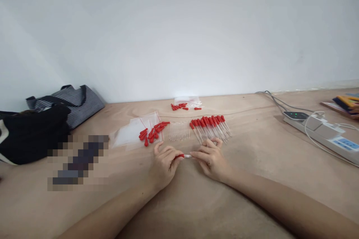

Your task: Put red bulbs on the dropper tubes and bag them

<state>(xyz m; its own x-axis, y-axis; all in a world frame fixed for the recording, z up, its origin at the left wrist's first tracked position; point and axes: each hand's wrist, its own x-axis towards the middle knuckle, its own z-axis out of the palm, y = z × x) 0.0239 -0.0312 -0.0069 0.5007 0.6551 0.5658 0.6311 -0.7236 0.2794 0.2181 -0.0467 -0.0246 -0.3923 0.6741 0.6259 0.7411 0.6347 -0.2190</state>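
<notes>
Head view, looking down at the wooden table (252, 171), and both hands meet in the lower middle of the frame. The left hand (165, 164) pinches the red bulb end of a dropper (185, 155), thumb and forefinger clamped on it, the other fingers curled under. The right hand (210, 158) grips the clear tube end, fingertips closed on the glass. The dropper lies level between the two hands, just above the table. Its long axis runs straight across the frame, red bulb pointing left and clear tip pointing right.

Just above the hands there are three groups in a row. Left of centre is a scatter of loose red bulbs (153, 131), lying partly on flat clear plastic bags (131, 132). In the centre is a rank of bare clear tubes (179, 130), side by side. To the right are the assembled droppers (210, 125), red caps to the upper left and tips fanning to the lower right, nearly touching the right hand's knuckles. Further up, near the white wall, sits a small bag with more red bulbs (187, 102).

At far left a striped bag (70, 102) sits behind a black bag (30, 134). At far right is a white power strip (322, 130) with cables trailing from it.
</notes>
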